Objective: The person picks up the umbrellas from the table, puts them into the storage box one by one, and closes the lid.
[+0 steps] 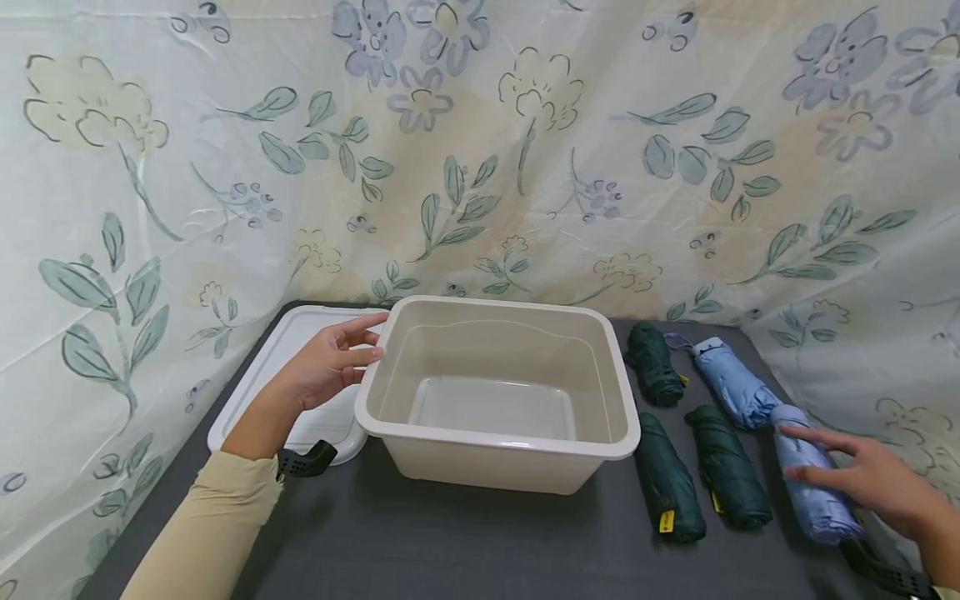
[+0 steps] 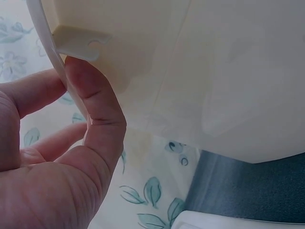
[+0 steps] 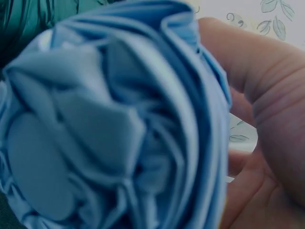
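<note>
We record the left hand (image 1: 330, 362) pinching the rim of a beige bin (image 1: 495, 462), which stands beside a white lid (image 1: 258, 400) near the back edge of the dark table (image 1: 435, 542). We see the right hand (image 1: 877, 479) loosely spread, touching the nearer blue roll (image 1: 806, 483) by the right edge; three green rolls (image 1: 667, 479) lie between that edge and the bin.
</note>
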Motion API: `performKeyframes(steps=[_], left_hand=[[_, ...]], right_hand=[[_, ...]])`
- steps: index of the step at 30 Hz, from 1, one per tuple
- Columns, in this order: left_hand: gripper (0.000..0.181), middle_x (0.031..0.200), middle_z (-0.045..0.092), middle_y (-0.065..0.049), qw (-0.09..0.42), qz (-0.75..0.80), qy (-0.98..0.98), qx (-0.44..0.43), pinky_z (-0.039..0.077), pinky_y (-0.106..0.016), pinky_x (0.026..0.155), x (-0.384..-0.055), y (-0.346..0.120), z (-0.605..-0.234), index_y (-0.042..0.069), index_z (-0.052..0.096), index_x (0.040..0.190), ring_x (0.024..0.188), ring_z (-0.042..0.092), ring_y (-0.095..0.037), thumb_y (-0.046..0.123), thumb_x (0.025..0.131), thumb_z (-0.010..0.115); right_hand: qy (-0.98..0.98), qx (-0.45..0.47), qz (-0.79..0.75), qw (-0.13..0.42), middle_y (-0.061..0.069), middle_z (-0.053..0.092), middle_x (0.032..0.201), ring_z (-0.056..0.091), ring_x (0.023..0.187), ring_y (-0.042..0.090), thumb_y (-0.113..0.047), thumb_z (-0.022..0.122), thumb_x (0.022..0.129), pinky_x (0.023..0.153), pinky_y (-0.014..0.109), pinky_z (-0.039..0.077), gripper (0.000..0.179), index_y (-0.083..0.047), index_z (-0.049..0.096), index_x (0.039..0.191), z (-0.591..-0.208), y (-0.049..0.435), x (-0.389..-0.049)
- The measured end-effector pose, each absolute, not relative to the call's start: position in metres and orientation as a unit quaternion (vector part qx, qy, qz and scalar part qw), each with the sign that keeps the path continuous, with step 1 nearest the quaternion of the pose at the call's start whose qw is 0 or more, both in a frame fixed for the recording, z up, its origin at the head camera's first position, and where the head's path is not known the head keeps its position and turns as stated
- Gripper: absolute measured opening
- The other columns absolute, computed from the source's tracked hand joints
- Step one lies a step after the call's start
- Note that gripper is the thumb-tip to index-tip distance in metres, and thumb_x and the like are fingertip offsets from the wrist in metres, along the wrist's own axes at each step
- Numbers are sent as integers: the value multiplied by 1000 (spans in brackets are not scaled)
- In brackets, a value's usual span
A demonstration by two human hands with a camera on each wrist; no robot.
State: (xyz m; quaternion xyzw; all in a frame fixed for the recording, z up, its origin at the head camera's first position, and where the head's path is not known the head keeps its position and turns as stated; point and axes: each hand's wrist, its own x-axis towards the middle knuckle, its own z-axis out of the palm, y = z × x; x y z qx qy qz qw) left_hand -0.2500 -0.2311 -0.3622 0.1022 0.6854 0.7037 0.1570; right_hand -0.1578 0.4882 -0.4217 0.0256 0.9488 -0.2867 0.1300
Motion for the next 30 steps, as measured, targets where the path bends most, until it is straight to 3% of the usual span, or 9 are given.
performKeyframes(steps=[3, 9, 15, 18, 25, 27, 30], left_hand=[[69, 112, 58, -3, 156, 703, 687, 102, 62, -26, 79, -250, -231, -362, 8, 33, 160, 92, 69, -10, 3, 99, 64], [69, 112, 59, -3, 157, 704, 685, 103, 62, -25, 78, -249, -232, -362, 8, 32, 161, 93, 69, -10, 3, 99, 64], [68, 112, 60, -3, 155, 707, 681, 106, 62, -26, 78, -250, -232, -363, 8, 33, 160, 93, 70, -10, 3, 99, 64], [68, 111, 60, -2, 156, 706, 682, 105, 62, -26, 79, -250, -232, -363, 9, 33, 160, 94, 69, -11, 3, 100, 63], [68, 112, 60, -2, 158, 705, 684, 103, 62, -25, 77, -250, -231, -363, 9, 33, 161, 93, 69, -10, 3, 100, 63], [68, 112, 60, -2, 158, 705, 684, 103, 62, -25, 77, -250, -231, -364, 9, 33, 161, 93, 69, -10, 3, 100, 63], [68, 112, 59, -3, 158, 704, 684, 103, 62, -25, 78, -250, -232, -364, 10, 33, 161, 94, 69, -10, 5, 100, 64]], right_hand=[[949, 32, -288, 127, 52, 18, 151, 49, 118, 66, -43, 67, 99, 74, 56, 58, 77, 0, 36, 156, -419, 488, -158], [950, 27, -286, 124, 50, 15, 154, 31, 125, 71, -44, 65, 100, 77, 71, 51, 77, -4, 33, 158, -411, 484, -160], [952, 18, -286, 111, 50, 15, 154, 34, 123, 69, -44, 66, 99, 74, 62, 56, 78, -8, 32, 160, -403, 477, -163], [951, 9, -289, 108, 49, 14, 156, 33, 125, 70, -42, 67, 99, 76, 65, 55, 78, -8, 31, 160, -400, 471, -164], [939, 3, -326, 112, 47, 12, 157, 55, 116, 60, -39, 67, 100, 73, 46, 61, 78, -13, 29, 162, -392, 457, -166], [939, -6, -328, 106, 44, 11, 160, 49, 123, 62, -39, 67, 100, 75, 48, 60, 77, -15, 29, 162, -388, 451, -168], [936, -21, -338, 102, 38, 6, 165, 29, 135, 70, -39, 66, 100, 80, 55, 59, 76, -18, 30, 162, -381, 442, -170]])
